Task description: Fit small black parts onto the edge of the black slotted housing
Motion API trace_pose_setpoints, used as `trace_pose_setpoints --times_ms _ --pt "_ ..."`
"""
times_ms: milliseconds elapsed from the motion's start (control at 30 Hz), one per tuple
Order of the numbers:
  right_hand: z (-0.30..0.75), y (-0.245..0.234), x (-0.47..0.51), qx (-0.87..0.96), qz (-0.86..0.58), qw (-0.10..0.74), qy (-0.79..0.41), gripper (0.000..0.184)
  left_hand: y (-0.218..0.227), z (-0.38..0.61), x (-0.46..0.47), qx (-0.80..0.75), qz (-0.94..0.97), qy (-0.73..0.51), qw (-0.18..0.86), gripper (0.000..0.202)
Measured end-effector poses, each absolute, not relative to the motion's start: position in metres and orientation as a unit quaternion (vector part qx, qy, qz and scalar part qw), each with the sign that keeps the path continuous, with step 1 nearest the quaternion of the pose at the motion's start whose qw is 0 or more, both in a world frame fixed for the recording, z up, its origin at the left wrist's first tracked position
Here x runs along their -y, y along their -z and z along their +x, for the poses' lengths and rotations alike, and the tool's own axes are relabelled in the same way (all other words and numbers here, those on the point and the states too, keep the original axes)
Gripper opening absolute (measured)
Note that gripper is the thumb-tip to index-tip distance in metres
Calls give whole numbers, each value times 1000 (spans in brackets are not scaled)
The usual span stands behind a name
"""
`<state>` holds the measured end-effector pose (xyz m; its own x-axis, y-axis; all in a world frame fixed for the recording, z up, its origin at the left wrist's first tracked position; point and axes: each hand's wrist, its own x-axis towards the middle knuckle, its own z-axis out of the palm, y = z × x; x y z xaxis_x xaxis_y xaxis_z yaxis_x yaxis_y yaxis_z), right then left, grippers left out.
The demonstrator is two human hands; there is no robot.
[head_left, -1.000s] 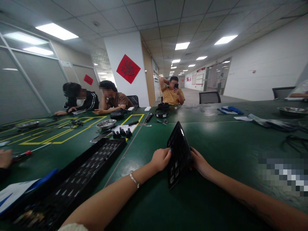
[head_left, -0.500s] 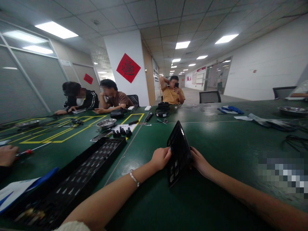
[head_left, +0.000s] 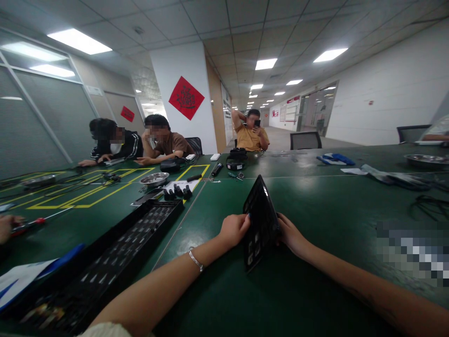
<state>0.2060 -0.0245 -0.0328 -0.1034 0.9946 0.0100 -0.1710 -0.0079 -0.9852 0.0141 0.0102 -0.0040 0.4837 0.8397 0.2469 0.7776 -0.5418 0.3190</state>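
Observation:
In the head view, a thin black panel [head_left: 260,223] with lighter openings or marks on its face stands nearly upright between my hands, its face turned left. My left hand [head_left: 234,230] is closed on its left side, with the thumb over the face. On the right edge, my right hand [head_left: 293,238] grips the same panel, and its fingers are partly hidden behind it. What the panel belongs to, I cannot tell. Left of my left forearm lies a long black tray [head_left: 168,204] with rows of small pale parts.
Small black cylindrical parts [head_left: 178,192] and a metal bowl [head_left: 154,179] lie beyond the tray. Another person's hand [head_left: 7,228] is by a red-handled tool [head_left: 39,221] at left. Gloves [head_left: 336,159] lie at right. Several people sit around the green table [head_left: 217,206].
The other person's hand at the left edge has shifted slightly. My hands and the panel stay almost still; the view has moved a little.

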Motion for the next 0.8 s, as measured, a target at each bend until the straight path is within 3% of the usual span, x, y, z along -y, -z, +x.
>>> trace_pose_setpoints --times_ms 500,800 --pt "207 36 21 480 -428 515 -567 35 0 15 -6 -486 850 -198 37 30" --pt "207 33 23 481 -425 515 -568 39 2 14 -7 -475 863 -168 34 38"
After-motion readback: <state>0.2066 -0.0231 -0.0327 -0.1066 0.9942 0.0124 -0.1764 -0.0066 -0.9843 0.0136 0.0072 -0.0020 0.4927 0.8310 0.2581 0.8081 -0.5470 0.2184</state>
